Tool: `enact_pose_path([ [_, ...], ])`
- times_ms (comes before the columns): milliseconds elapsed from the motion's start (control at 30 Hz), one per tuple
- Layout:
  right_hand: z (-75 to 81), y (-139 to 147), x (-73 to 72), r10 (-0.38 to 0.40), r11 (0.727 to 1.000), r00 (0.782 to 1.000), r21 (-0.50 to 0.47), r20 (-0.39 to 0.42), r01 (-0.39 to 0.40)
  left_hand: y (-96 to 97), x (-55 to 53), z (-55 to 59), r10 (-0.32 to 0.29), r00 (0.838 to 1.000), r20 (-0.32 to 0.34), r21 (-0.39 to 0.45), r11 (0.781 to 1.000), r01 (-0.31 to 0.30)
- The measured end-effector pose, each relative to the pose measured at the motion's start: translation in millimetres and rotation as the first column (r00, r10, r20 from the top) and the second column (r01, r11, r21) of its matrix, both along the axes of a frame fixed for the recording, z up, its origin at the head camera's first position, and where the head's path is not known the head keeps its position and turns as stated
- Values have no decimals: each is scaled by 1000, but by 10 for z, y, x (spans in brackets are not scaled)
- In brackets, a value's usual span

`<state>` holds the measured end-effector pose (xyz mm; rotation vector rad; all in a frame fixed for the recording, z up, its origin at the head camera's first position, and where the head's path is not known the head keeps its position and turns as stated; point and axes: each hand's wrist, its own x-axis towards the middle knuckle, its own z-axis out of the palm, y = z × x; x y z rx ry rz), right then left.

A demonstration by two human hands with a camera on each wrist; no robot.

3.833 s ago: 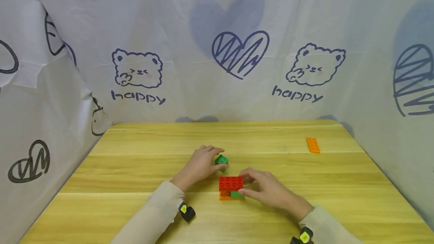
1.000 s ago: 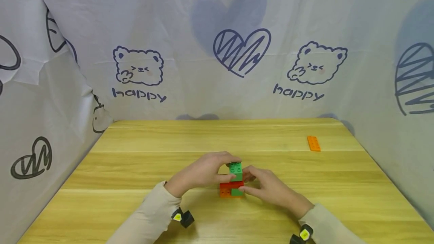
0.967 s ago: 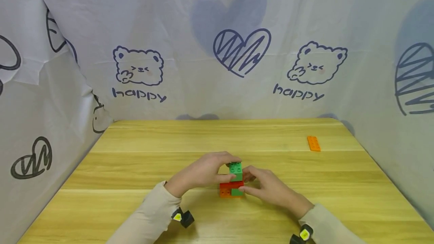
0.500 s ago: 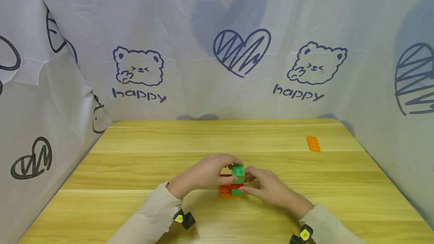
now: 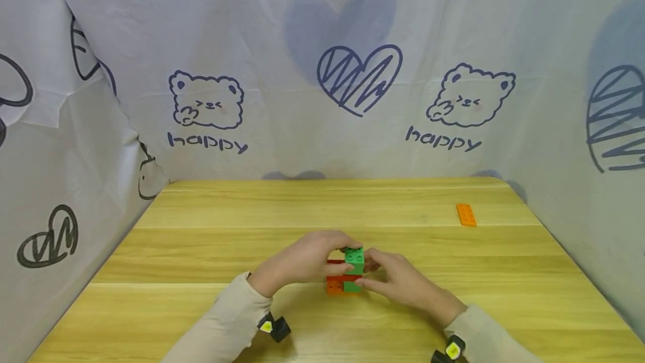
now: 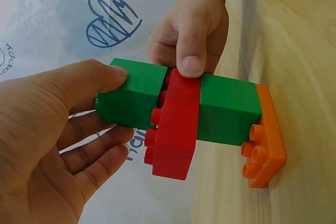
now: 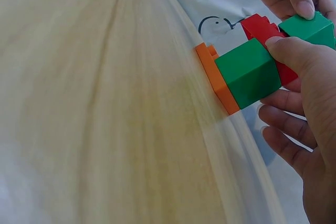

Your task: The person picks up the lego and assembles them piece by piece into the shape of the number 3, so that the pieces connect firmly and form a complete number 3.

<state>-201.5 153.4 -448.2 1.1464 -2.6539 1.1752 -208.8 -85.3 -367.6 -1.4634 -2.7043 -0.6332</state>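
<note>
My left hand pinches a green building brick between thumb and fingers at the top of a small stack. Below it lies a red brick; a thin gap with red studs shows between the two in the left wrist view. My right hand grips the stack from the right, its thumb across the red brick's side. Under the red brick stands a second green brick, seated on one end of an orange plate. The plate's free studs face left in the head view.
Another orange plate lies alone at the back right of the wooden table. White cloth with drawn bears and hearts hangs behind the table and along both sides.
My left hand has brought the green brick from behind the stack to above the red brick's right end, shifting slightly right and nearer lately. My right hand has stayed at the stack.
</note>
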Motion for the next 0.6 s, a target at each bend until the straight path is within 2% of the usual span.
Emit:
enact_pose_path([
  [200, 10, -3, 4, 1, 1000, 1000, -3, -4, -1, -1, 8, -2, -9, 1000, 4, 18, 1000, 9],
  [467, 12, -2, 6, -8, 1000, 1000, 7, 15, 8, 0, 8, -23, 11, 998, 60, 44, 999, -14],
  [600, 6, -5, 1, -5, 1000, 1000, 2, 22, 5, 2, 6, -45, 12, 998, 56, 46, 999, -15],
])
